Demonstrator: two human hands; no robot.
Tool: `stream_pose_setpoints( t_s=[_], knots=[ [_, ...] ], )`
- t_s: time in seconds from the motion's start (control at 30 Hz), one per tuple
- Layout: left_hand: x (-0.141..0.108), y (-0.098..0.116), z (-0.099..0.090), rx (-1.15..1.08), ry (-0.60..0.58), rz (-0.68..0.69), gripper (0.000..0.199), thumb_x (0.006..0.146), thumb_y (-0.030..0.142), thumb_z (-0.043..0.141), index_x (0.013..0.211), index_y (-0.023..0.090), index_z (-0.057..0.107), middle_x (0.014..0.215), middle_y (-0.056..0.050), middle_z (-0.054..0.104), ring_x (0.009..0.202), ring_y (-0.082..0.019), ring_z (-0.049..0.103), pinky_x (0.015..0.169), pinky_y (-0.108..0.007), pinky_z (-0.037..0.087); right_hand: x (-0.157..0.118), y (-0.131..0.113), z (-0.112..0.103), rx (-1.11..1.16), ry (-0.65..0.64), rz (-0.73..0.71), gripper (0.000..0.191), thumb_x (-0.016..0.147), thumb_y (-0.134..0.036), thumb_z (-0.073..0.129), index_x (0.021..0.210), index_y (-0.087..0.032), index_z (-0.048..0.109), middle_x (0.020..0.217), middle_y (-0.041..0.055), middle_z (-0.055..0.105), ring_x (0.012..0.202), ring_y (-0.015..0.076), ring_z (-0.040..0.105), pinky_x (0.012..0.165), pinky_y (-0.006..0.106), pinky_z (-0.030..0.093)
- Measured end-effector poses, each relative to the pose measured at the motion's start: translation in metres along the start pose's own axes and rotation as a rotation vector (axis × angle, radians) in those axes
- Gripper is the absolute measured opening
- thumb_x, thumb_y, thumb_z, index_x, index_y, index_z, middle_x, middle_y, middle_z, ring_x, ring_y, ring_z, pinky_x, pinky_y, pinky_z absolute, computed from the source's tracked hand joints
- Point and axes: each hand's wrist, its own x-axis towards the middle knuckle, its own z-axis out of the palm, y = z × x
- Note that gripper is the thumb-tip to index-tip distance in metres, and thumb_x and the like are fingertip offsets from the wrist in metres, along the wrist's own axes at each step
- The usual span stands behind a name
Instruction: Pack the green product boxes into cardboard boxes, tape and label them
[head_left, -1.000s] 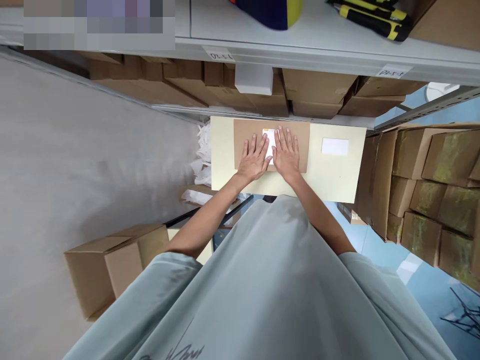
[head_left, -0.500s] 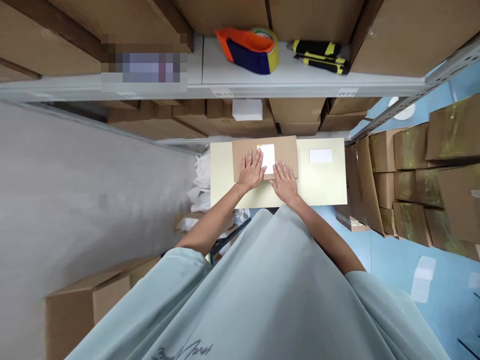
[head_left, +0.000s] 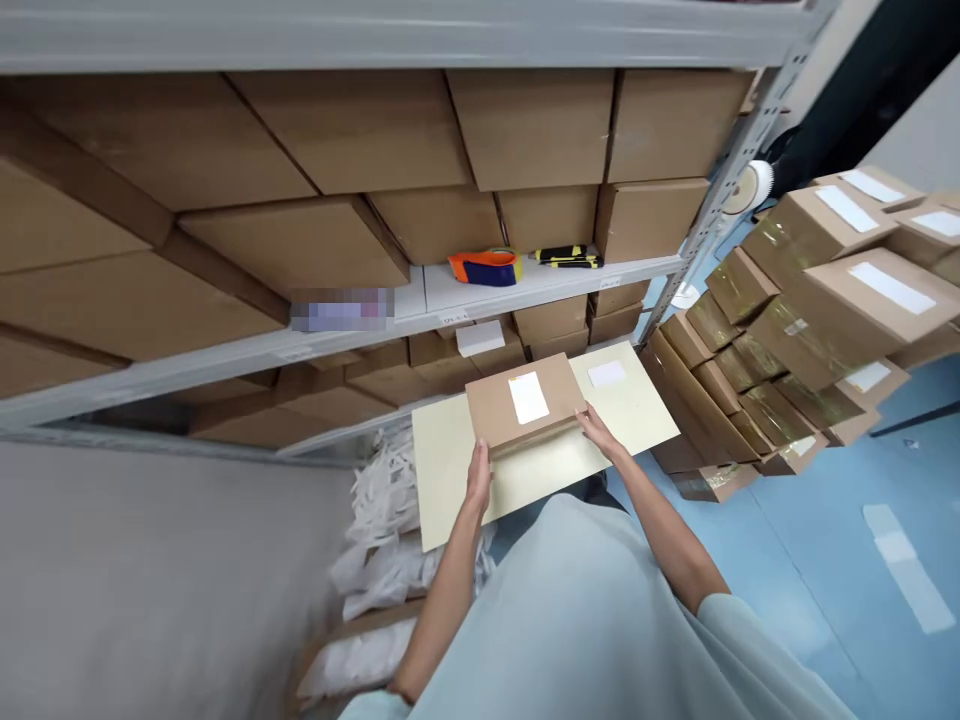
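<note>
A flat cardboard box with a white label on its top is over the pale yellow tabletop. My left hand grips its left end, fingers along the side. At its right front corner, my right hand holds the box with fingertips on the edge. The box's front side shows; whether it is lifted off the table I cannot tell. A small white card or label stack lies on the tabletop to the right of the box.
Behind the table a grey shelf bears cardboard boxes, a tape dispenser and yellow-black utility knives. Stacked taped boxes stand on the right. White packing material lies at the left, beside a grey wall.
My hands have moved from lying flat on the box's top to its two ends. The camera view has tilted up and turned, showing more of the shelves and the right-hand stack.
</note>
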Motion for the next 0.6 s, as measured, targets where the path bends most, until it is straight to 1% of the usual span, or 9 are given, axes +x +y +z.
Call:
stream_pose_setpoints(
  t_s=[0.07,0.17,0.27,0.33,0.4,0.47,0.53,0.6],
  knots=[
    [-0.009,-0.006,-0.003,-0.044,-0.046,0.008,0.079,0.114,0.063,0.009,0.183,0.027,0.023,0.187,-0.012,0.036,0.164,-0.027,0.052,0.123,-0.037,0.055,-0.023,0.000,0.006,0.080,0.001,0.012,0.097,0.098,-0.089,0.050,0.171,-0.026,0.053,0.171,0.0157,0.060,0.165,0.0301,0.050,0.136,0.054,0.039],
    [-0.025,-0.018,-0.008,-0.115,-0.109,0.047,0.077,0.114,0.066,0.019,0.183,0.031,0.023,0.188,-0.008,0.034,0.161,-0.026,0.056,0.128,-0.036,0.052,-0.069,0.010,0.004,0.219,0.041,0.017,0.099,0.089,-0.091,0.062,0.166,-0.028,0.060,0.169,0.0135,0.062,0.163,0.0329,0.052,0.136,0.053,0.041],
    [-0.046,-0.034,-0.009,-0.062,-0.170,0.107,0.078,0.112,0.069,0.026,0.181,0.034,0.029,0.185,-0.006,0.040,0.159,-0.030,0.058,0.129,-0.040,0.053,-0.129,0.026,-0.007,0.290,0.155,0.067,0.097,0.085,-0.088,0.072,0.163,-0.031,0.064,0.168,0.0098,0.064,0.164,0.0351,0.052,0.136,0.055,0.042],
    [-0.061,-0.040,-0.003,-0.030,-0.199,0.149,0.078,0.111,0.071,0.031,0.180,0.035,0.034,0.182,-0.006,0.045,0.157,-0.031,0.061,0.128,-0.042,0.055,-0.173,0.036,-0.017,0.329,0.258,0.123,0.096,0.084,-0.087,0.075,0.163,-0.033,0.065,0.171,0.0080,0.061,0.165,0.0366,0.050,0.135,0.058,0.043],
    [-0.078,-0.041,0.010,0.004,-0.229,0.174,0.077,0.109,0.072,0.039,0.177,0.035,0.042,0.177,-0.006,0.054,0.152,-0.033,0.065,0.127,-0.046,0.057,-0.218,0.046,-0.029,0.375,0.383,0.161,0.096,0.084,-0.086,0.077,0.164,-0.035,0.063,0.174,0.0069,0.057,0.167,0.0377,0.048,0.135,0.061,0.043],
    [-0.098,-0.038,0.032,0.049,-0.264,0.199,0.075,0.106,0.071,0.051,0.170,0.031,0.054,0.167,-0.009,0.064,0.148,-0.035,0.068,0.127,-0.051,0.057,-0.262,0.056,-0.043,0.403,0.536,0.186,0.098,0.084,-0.087,0.077,0.166,-0.034,0.062,0.176,0.0067,0.054,0.168,0.0377,0.045,0.139,0.061,0.037],
    [-0.120,-0.033,0.061,0.086,-0.317,0.256,0.072,0.102,0.069,0.063,0.160,0.026,0.066,0.161,-0.012,0.069,0.149,-0.037,0.067,0.130,-0.053,0.053,-0.303,0.071,-0.060,0.413,0.690,0.223,0.103,0.083,-0.089,0.078,0.167,-0.031,0.061,0.177,0.0076,0.053,0.170,0.0379,0.042,0.143,0.061,0.029],
    [-0.142,-0.029,0.095,0.111,-0.389,0.316,0.067,0.099,0.068,0.073,0.149,0.024,0.075,0.158,-0.014,0.072,0.151,-0.038,0.065,0.132,-0.052,0.049,-0.340,0.088,-0.082,0.413,0.817,0.277,0.108,0.082,-0.090,0.079,0.168,-0.027,0.060,0.177,0.0093,0.052,0.171,0.0386,0.041,0.144,0.060,0.026]
  ],
)
